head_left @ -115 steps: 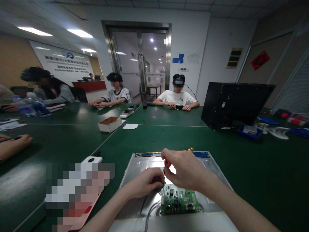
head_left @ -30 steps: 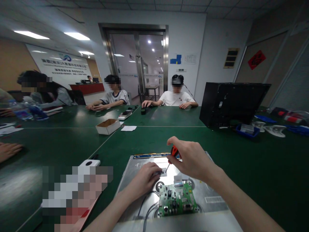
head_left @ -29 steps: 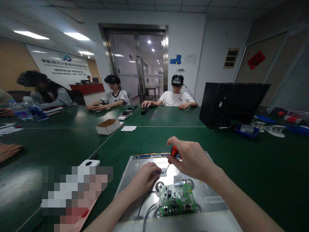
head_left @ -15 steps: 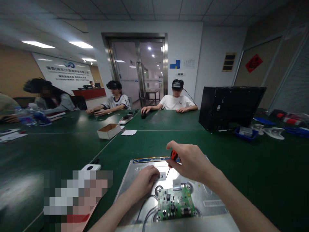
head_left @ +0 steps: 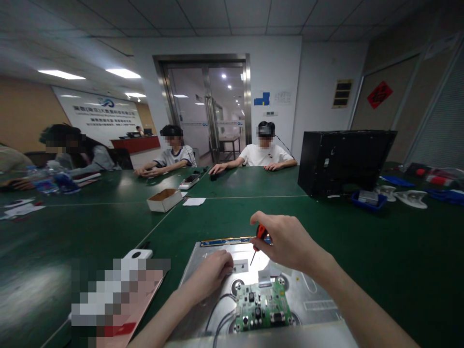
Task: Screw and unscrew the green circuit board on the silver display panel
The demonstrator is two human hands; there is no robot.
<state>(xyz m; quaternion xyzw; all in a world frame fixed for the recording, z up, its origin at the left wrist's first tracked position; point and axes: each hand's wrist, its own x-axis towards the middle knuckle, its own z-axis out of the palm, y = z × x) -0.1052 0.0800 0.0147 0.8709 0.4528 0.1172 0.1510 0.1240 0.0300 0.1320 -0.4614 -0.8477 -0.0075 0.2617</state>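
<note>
My right hand (head_left: 286,239) is closed around a screwdriver (head_left: 261,231) with an orange and black handle. Its thin shaft slants down over a flat metal display panel (head_left: 197,261); whether the tip touches the metal I cannot tell. On the panel's left side rests my left hand (head_left: 216,266), its fingers curled together beside a small pale label (head_left: 240,266). Anything between those fingertips is hidden. Nearer me, a green circuit board (head_left: 264,304) is mounted on the panel, with dark cables (head_left: 219,314) running along its left. A narrow blue board strip (head_left: 221,241) lines the far edge.
A small open box (head_left: 164,202) and a white paper (head_left: 194,201) lie on the green table (head_left: 239,210). To the right stand a black monitor casing (head_left: 342,159) and a blue tray (head_left: 369,200). Several people sit across the table. A white device (head_left: 137,254) is at left.
My left hand has shifted slightly left, baring more of the pale label. The right hand and screwdriver stay in nearly the same place. The view has tilted a little.
</note>
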